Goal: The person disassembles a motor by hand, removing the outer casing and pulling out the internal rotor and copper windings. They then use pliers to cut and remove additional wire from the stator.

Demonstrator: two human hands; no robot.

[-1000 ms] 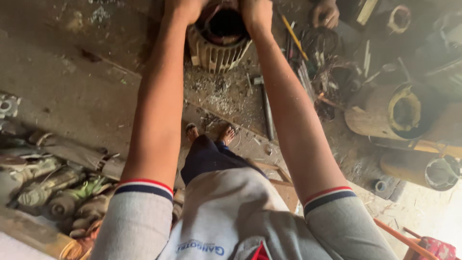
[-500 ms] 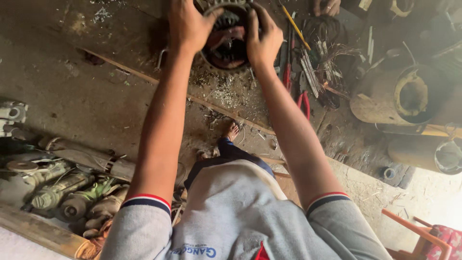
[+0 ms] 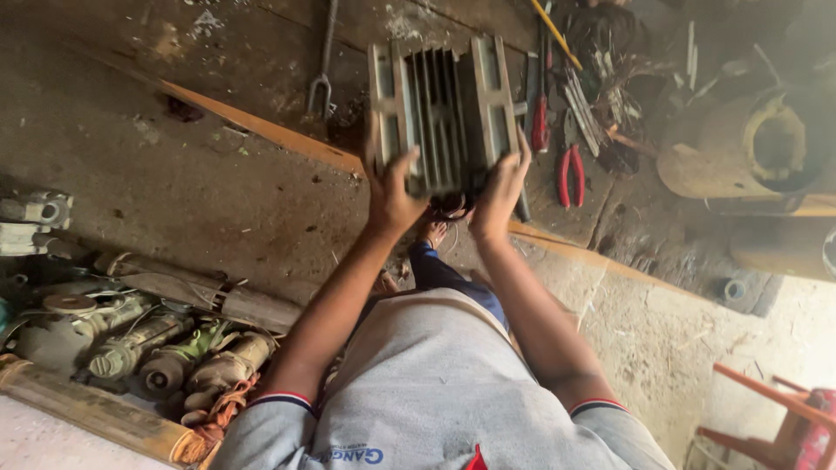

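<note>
Grey ribbed metal motor housing (image 3: pixel 444 113), gripped by left hand (image 3: pixel 392 196) and right hand (image 3: pixel 501 187); red-handled pliers (image 3: pixel 570 174) nearby on floor (image 3: pixel 218 183).

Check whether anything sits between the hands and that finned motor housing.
Nothing visible does. The left hand and right hand are both already on the lower end of the motor housing, one at each side. The red pliers and screwdriver lie off to the right on the floor, clear of both hands.

The finned motor housing (image 3: pixel 444 113) hides both palms, and the orange stool (image 3: pixel 775 418) is cut off at the right edge.
</note>
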